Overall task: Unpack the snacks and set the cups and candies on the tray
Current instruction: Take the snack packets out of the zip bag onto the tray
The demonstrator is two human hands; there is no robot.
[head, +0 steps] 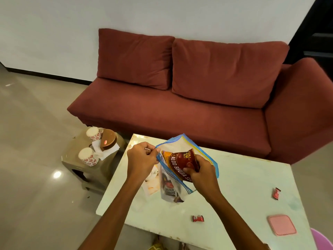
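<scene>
My left hand [141, 158] pinches the blue-edged rim of a clear zip bag [182, 141] held above the pale table [243, 177]. My right hand [200, 171] grips a red snack packet [181, 162] that sticks half out of the bag's mouth. A second packet, salted peanuts [169, 188], shows through the bag lower down. Two red wrapped candies lie on the table, one near the front [198, 218] and one at the right [276, 193]. Two white cups with red flowers [93, 133] [88, 156] lie on a low stool at the left.
The stool [75, 163] also carries a brown round tray [109, 139] and white paper napkins. A pink square lid [282, 225] lies at the table's front right. A red sofa [198, 98] stands behind the table. A pink object [322, 239] shows at the bottom right corner.
</scene>
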